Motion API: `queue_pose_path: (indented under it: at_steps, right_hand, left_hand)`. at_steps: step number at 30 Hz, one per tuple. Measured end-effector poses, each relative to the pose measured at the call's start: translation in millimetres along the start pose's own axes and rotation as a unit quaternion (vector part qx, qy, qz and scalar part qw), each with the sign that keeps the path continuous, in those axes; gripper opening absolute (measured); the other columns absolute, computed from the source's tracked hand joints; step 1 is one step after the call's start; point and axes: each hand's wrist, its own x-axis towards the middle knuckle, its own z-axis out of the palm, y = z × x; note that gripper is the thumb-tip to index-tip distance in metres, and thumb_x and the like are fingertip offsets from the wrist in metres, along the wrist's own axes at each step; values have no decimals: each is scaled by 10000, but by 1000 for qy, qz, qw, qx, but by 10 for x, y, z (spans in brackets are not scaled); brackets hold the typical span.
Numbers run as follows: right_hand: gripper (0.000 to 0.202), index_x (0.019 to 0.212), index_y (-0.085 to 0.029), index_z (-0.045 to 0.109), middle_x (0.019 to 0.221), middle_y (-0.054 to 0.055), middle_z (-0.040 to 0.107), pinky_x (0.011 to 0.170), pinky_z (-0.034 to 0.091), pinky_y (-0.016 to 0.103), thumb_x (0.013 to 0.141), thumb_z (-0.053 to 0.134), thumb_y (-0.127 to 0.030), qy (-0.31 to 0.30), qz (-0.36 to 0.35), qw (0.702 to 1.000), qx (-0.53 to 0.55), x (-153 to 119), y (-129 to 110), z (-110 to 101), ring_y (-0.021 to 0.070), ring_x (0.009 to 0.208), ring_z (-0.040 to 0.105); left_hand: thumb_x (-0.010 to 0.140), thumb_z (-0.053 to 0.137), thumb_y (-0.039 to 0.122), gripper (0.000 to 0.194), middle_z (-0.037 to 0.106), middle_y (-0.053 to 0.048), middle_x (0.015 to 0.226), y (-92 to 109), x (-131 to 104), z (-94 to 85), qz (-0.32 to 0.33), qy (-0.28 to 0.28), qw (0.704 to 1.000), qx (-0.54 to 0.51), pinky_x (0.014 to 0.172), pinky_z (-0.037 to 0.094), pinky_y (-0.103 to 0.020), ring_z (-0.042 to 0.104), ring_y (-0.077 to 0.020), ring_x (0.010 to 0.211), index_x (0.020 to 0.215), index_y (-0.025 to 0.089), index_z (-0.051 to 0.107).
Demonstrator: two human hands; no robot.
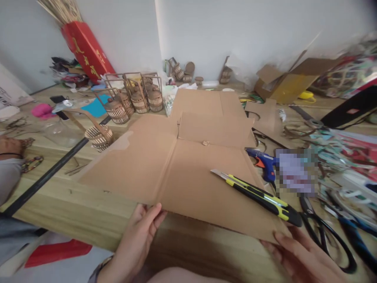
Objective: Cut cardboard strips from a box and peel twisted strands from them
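Observation:
A large unfolded cardboard sheet with creases and flaps spreads over the wooden table in front of me. My left hand pinches its near edge close to a fold, thumb on top and fingers underneath. At the near right corner my right hand grips the same sheet, thumb above and fingers partly hidden below. On top of the cardboard lies a yellow and black utility knife, blade out and pointing to the upper left. Its handle end reaches close to my right hand.
Large black-handled scissors and a blue glue gun lie to the right. Several small woven baskets stand behind at left. An open cardboard box sits at the back right. Another person's hand rests at the left edge.

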Motion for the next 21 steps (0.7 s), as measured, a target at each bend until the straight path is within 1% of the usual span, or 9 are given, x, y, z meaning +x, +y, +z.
queue_pose_path:
  at_steps: [3,6,9,10,12,14,16,19,21]
  right_hand:
    - [702,1195,-266,562,923,29,774,833,637,348,605,835,-531,16,37,999,-32,-47,89,-23,271,978,738]
    - [723,1229,-235,561,866,56,772,755,624,327,662,749,-643,-2,17,983,-185,-32,138,-257,267,898,745]
    - [520,1041,-252,697,783,69,754,597,582,347,769,608,-686,17,-63,904,-422,-14,52,-530,247,646,704]
    - [479,983,-260,717,809,77,754,607,578,360,804,565,-678,35,-113,873,-474,-5,-1,-562,248,650,699]
    - [452,976,-251,732,943,106,752,744,586,397,852,526,-634,57,-246,813,-525,43,-112,-488,279,829,715]
    - [460,1112,-211,716,1085,138,726,925,539,456,907,492,-558,65,-371,750,-543,159,-191,-270,307,1033,671]
    - [454,1252,-182,656,1194,162,695,981,498,493,949,467,-462,67,-426,702,-566,330,-221,-16,322,1120,626]
    - [390,1255,-172,649,1079,165,706,900,524,496,938,489,-333,28,-408,685,-604,566,-223,222,324,1013,647]
    - [336,1189,-186,675,999,140,696,848,550,426,915,504,-280,-8,-394,697,-600,621,-239,249,280,935,667]
  left_hand:
    - [499,943,212,386,685,20,727,-45,-9,-79,-40,2,999,16,842,615,-249,708,-134,791,627,168,582]
    - [568,907,238,324,752,-71,835,-24,-5,-174,-127,-31,988,76,843,612,-288,746,-211,873,687,163,615]
    - [653,873,392,374,773,-108,895,46,-22,-304,-164,-71,971,157,845,595,-307,753,-247,926,855,168,653]
    - [677,852,464,426,774,-104,896,74,-35,-345,-164,-90,964,192,835,589,-307,753,-245,918,918,169,663]
    - [719,778,611,509,768,-89,865,128,-68,-404,-168,-137,935,280,769,579,-303,751,-232,841,948,169,676]
    - [741,696,716,571,749,-66,815,161,-101,-416,-169,-180,900,358,685,551,-288,730,-205,737,900,168,682]
    - [755,641,763,601,728,-42,800,167,-122,-382,-142,-209,879,403,633,516,-268,696,-175,680,870,174,673]
    - [799,598,741,558,712,-29,832,143,-133,-281,-76,-241,861,441,646,501,-258,667,-163,714,869,190,653]
    - [841,574,688,490,710,-25,844,123,-132,-209,-38,-263,841,472,709,510,-265,663,-174,774,889,207,651]
